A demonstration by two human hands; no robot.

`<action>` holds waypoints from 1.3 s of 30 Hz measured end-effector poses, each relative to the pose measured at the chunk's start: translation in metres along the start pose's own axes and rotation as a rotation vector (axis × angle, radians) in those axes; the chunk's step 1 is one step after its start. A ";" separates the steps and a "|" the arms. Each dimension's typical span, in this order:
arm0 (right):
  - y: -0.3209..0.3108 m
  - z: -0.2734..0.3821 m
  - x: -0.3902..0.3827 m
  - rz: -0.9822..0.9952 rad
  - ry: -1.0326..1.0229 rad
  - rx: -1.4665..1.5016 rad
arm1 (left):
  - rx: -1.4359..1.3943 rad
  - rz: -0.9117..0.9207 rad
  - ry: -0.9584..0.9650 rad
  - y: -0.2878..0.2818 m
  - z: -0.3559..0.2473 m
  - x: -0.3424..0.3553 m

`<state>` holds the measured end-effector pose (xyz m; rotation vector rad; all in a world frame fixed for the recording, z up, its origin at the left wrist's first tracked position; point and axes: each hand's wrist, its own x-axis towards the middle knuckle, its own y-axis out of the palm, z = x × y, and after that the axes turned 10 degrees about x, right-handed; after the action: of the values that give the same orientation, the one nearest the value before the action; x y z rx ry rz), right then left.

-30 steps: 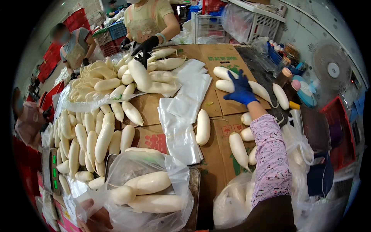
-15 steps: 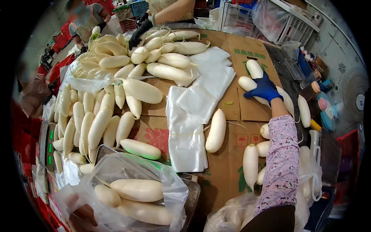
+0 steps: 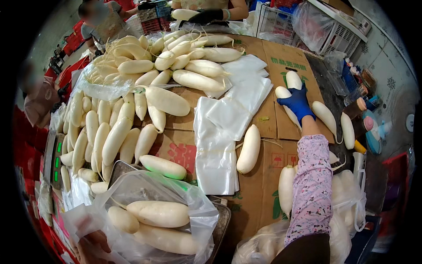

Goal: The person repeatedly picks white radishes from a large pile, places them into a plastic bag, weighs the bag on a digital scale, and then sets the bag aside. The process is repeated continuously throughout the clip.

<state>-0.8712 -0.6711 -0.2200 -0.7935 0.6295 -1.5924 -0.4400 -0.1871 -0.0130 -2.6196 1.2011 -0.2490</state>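
My right hand [image 3: 297,102], in a blue glove, reaches over the cardboard and is closed round a white radish [image 3: 282,92]. A second radish [image 3: 293,80] lies just beyond its fingers. Another radish [image 3: 324,115] rests beside my wrist, apart from it. At the lower left my bare left hand [image 3: 94,244] grips the side of a clear plastic bag [image 3: 167,182], its fingers partly veiled by the film. Inside this bag lie three radishes, one being a large radish [image 3: 160,214]. The bag sits on a metal tray [image 3: 225,220].
A big heap of radishes [image 3: 132,67] covers the left and far table. Flat plastic bags [image 3: 216,165] lie mid-table next to a single radish [image 3: 249,148]. Filled bags [image 3: 261,244] stand at the near right. Across the table a co-worker's black-gloved hand [image 3: 206,16] holds a radish [image 3: 184,14].
My right hand has shifted slightly left and closed more round the radish. The co-worker's black-gloved hand has left the heap and now holds a radish. The view has shifted a little.
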 end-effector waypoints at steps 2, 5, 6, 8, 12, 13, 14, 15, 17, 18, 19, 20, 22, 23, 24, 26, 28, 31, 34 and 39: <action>-0.003 -0.006 -0.009 0.014 -0.028 -0.038 | -0.003 0.004 0.022 -0.003 0.003 0.003; -0.016 0.026 -0.051 0.090 0.052 0.267 | -0.011 -0.001 0.066 -0.016 0.008 0.003; -0.024 0.035 -0.057 0.132 0.144 0.467 | -0.012 0.000 0.091 -0.018 0.009 0.003; -0.048 0.063 -0.077 0.186 0.372 0.915 | -0.010 0.006 0.144 -0.020 0.009 0.001; -0.078 0.099 -0.092 0.400 0.237 1.264 | -0.122 0.190 0.134 -0.038 -0.003 -0.007; -0.094 0.125 -0.113 0.353 0.290 1.182 | -0.158 0.187 0.152 -0.041 -0.002 -0.008; -0.105 0.133 -0.130 0.368 0.314 1.070 | -0.188 0.199 0.117 -0.033 0.008 -0.001; -0.106 0.147 -0.141 0.419 0.333 0.990 | -0.222 0.238 0.145 -0.034 0.004 0.001; -0.108 0.171 -0.165 0.614 0.243 0.860 | -0.247 0.278 0.131 -0.042 0.000 -0.003; -0.110 0.164 -0.170 0.594 0.257 0.768 | -0.274 0.296 0.120 -0.046 0.001 -0.004; -0.114 0.167 -0.180 0.611 0.218 0.794 | -0.287 0.299 0.139 -0.050 0.002 -0.005; -0.116 0.167 -0.190 0.632 0.189 0.823 | -0.295 0.304 0.151 -0.054 0.005 -0.006; -0.126 0.165 -0.195 0.707 0.140 0.746 | -0.305 0.332 0.125 -0.063 0.007 -0.005; -0.133 0.183 -0.213 0.727 0.184 0.761 | -0.304 0.335 0.120 -0.070 0.007 -0.004; -0.134 0.185 -0.219 0.714 0.190 0.708 | -0.326 0.327 0.124 -0.075 0.009 -0.005; -0.144 0.184 -0.231 0.673 0.204 0.595 | -0.380 0.322 0.135 -0.080 0.019 -0.005; -0.166 0.188 -0.255 0.635 0.167 0.604 | -0.413 0.383 0.101 -0.082 0.025 -0.002; -0.180 0.208 -0.288 0.702 0.116 0.661 | -0.411 0.512 0.104 -0.091 0.028 0.004; -0.191 0.245 -0.315 0.786 0.130 0.552 | -0.421 0.534 0.111 -0.093 0.031 0.005; -0.200 0.270 -0.350 0.789 0.143 0.402 | -0.416 0.594 0.131 -0.096 0.036 0.004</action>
<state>-0.7557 -0.2850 0.0505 -0.0899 0.5945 -0.9899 -0.3587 -0.1243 -0.0193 -2.4271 2.2031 -0.0575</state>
